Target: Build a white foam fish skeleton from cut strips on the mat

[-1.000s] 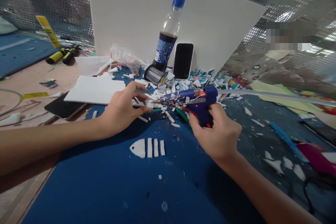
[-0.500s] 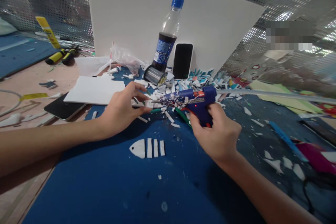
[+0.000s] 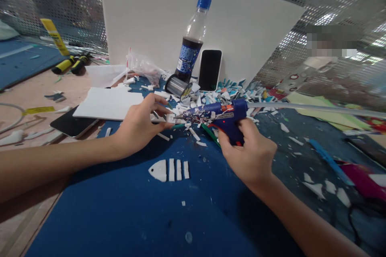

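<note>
A blue hot glue gun is gripped in my right hand, a finger at its trigger and a small red light lit on its side. Its nozzle points left at a small white foam piece, which my left hand pinches between thumb and fingers. A long clear glue stick runs out of the gun's back to the right. Below the hands, a white fish-head-shaped piece with a dark eye hole lies in a row with three narrow white strips on the blue mat.
Behind the hands lie many white and teal scraps, a wire spool, a cola bottle and an upright phone before a white board. A white foam sheet overlaps another phone at left.
Almost nothing differs. The glue gun has shifted very slightly left, its nozzle still at the white piece in my left hand.
</note>
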Action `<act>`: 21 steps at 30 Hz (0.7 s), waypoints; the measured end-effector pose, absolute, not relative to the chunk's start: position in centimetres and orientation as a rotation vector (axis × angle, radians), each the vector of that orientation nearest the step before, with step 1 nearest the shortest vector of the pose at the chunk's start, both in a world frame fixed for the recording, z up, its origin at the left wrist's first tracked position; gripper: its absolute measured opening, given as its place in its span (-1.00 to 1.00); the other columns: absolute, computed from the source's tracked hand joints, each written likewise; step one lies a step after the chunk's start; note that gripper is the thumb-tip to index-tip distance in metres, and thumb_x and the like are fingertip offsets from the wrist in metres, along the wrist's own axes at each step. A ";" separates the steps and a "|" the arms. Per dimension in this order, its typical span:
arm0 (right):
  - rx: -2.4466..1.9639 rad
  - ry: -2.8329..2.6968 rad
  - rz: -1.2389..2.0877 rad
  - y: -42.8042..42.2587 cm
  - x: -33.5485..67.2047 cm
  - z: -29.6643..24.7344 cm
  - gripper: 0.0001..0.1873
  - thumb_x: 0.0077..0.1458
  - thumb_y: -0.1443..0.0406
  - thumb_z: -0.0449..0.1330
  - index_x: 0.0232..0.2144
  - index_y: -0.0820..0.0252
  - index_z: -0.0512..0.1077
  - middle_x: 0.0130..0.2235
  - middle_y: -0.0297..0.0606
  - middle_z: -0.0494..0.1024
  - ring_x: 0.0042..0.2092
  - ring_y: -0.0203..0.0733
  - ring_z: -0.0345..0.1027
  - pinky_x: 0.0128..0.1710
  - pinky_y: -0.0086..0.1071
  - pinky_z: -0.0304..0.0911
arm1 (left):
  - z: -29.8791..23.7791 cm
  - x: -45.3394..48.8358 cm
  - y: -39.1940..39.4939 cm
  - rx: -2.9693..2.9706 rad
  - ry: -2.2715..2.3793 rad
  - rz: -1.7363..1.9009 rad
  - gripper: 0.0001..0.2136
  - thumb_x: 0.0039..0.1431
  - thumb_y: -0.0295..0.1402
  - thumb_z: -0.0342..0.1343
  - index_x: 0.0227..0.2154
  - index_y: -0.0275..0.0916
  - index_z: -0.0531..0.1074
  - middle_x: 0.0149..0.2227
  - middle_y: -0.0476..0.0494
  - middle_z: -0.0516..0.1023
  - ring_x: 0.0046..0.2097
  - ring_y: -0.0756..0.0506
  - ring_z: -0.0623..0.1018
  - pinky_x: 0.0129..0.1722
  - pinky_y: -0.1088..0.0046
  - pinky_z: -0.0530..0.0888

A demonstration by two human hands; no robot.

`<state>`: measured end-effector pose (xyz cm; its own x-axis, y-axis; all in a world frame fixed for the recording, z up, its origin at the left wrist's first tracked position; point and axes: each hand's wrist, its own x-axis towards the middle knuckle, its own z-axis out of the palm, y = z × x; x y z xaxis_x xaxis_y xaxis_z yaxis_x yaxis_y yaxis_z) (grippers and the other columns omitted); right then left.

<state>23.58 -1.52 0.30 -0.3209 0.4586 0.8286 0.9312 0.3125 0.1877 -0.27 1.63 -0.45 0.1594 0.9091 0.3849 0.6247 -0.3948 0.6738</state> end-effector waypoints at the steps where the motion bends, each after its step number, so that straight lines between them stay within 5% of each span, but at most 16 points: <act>1: -1.230 -1.915 -0.901 -1.5 23.6 0.3 -0.84 0.01 0.36 0.19 -0.28 0.22 0.38 -0.58 -0.33 0.47 -0.61 -0.28 0.30 -0.62 -0.46 0.13 | -0.4 -0.2 1.6 2.089 1.465 1.099 -0.64 -0.04 -0.35 0.31 -0.22 -0.20 0.28 -0.29 -0.05 0.61 -0.25 -0.11 0.61 -0.48 0.51 0.44; 13: -1.192 -1.958 -0.964 -1.9 23.6 0.5 -0.81 0.02 0.40 0.18 -0.24 0.26 0.35 -0.54 -0.31 0.49 -0.58 -0.28 0.33 -0.60 -0.47 0.11 | -0.8 -0.3 1.7 2.133 1.455 1.239 -0.62 -0.08 -0.38 0.33 -0.24 -0.23 0.28 -0.32 -0.06 0.60 -0.25 -0.10 0.60 -0.30 0.43 0.49; 21: -1.736 -1.752 -0.803 0.5 26.1 1.2 -0.77 0.04 0.20 0.14 -0.33 0.28 0.36 -0.47 -0.12 0.49 -0.46 -0.09 0.36 -0.52 -0.35 0.17 | -0.8 -0.6 1.4 2.097 1.423 1.337 -0.63 0.01 -0.28 0.28 -0.15 -0.20 0.31 -0.25 -0.10 0.62 -0.15 -0.13 0.60 -0.22 0.39 0.50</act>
